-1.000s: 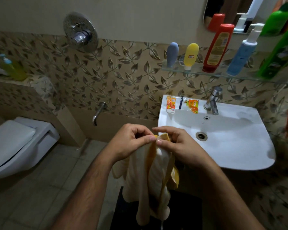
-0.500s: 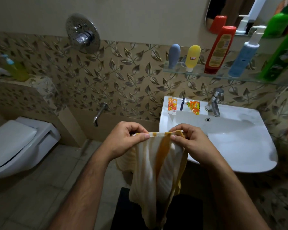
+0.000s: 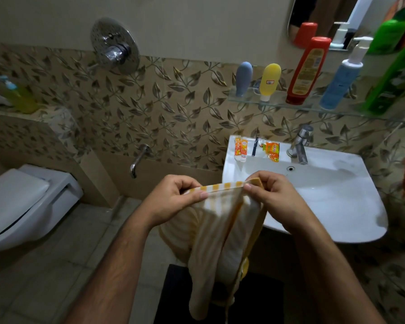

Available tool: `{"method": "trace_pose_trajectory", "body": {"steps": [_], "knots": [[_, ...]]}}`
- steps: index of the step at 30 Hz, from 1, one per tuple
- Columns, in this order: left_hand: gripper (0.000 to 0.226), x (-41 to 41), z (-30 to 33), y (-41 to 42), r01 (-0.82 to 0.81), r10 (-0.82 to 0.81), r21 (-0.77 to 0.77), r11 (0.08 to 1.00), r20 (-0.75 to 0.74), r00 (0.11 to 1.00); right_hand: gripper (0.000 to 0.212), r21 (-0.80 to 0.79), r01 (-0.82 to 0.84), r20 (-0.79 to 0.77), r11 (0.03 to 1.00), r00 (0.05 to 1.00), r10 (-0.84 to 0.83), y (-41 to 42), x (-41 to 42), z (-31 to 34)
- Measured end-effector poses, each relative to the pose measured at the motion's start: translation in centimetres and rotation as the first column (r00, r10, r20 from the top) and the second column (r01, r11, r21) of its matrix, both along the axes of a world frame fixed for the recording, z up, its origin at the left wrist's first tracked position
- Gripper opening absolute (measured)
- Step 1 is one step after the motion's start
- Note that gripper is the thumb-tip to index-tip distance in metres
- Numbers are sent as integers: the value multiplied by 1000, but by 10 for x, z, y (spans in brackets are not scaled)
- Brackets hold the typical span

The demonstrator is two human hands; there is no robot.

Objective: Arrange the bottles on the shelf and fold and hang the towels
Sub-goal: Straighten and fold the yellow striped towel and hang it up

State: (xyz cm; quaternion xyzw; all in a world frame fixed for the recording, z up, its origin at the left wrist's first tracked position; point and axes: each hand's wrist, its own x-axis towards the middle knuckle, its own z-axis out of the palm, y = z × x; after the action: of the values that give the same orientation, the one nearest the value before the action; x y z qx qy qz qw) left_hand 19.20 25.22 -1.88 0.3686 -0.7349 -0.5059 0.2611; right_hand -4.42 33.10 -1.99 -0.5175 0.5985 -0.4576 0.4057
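A white towel with yellow stripes (image 3: 218, 235) hangs in front of me, beside the sink. My left hand (image 3: 171, 199) pinches its top hem at the left. My right hand (image 3: 271, 195) pinches the same hem at the right, where a folded corner sticks up. The hem is stretched between both hands and the rest drapes down in loose folds. On the glass shelf (image 3: 250, 99) stand a grey-blue tube (image 3: 243, 77), a yellow tube (image 3: 269, 80), a red bottle (image 3: 308, 71), a blue pump bottle (image 3: 343, 78) and a green bottle (image 3: 393, 78).
A white sink (image 3: 337, 202) with a tap (image 3: 299, 146) is at the right, with small tubes and sachets (image 3: 257, 149) on its rim. A toilet (image 3: 21, 202) is at the left. A wall spout (image 3: 138, 160) and a black mat (image 3: 173, 298) are nearby.
My hands have moved apart along the towel's top hem, stretching it out where it was bunched between them a second ago.
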Motion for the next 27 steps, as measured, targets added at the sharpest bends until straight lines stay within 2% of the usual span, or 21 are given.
{"method": "trace_pose_trajectory", "body": {"steps": [4,7,11,13,16,21,24,27], "knots": [[9,5,4,-2,-40,40,4,999,-36,999,11,25,-29,-11,999,1000,30,-1,-10,-1],[7,-3,10,0,-12,11,-23,1000,-38,999,11,17,-50,70,999,996,49,-2,2,-1],[10,-13,14,3,51,-46,-109,993,48,998,35,46,-201,154,979,969,191,0,25,1],[10,-15,15,3,72,-61,-136,988,80,995,26,58,-219,100,974,972,212,-1,35,1],[10,-11,14,2,85,-72,-130,988,102,992,8,57,-182,26,982,983,181,-3,34,1],[6,10,13,-6,-20,21,-34,999,33,999,15,18,-43,-19,999,999,43,-5,7,-1],[7,16,15,-8,-14,14,-7,1000,18,1000,16,54,-16,-64,998,998,20,-5,4,-6],[4,8,14,-6,-15,14,-19,1000,-22,1000,12,72,-49,7,996,999,48,-5,13,-6]]}}
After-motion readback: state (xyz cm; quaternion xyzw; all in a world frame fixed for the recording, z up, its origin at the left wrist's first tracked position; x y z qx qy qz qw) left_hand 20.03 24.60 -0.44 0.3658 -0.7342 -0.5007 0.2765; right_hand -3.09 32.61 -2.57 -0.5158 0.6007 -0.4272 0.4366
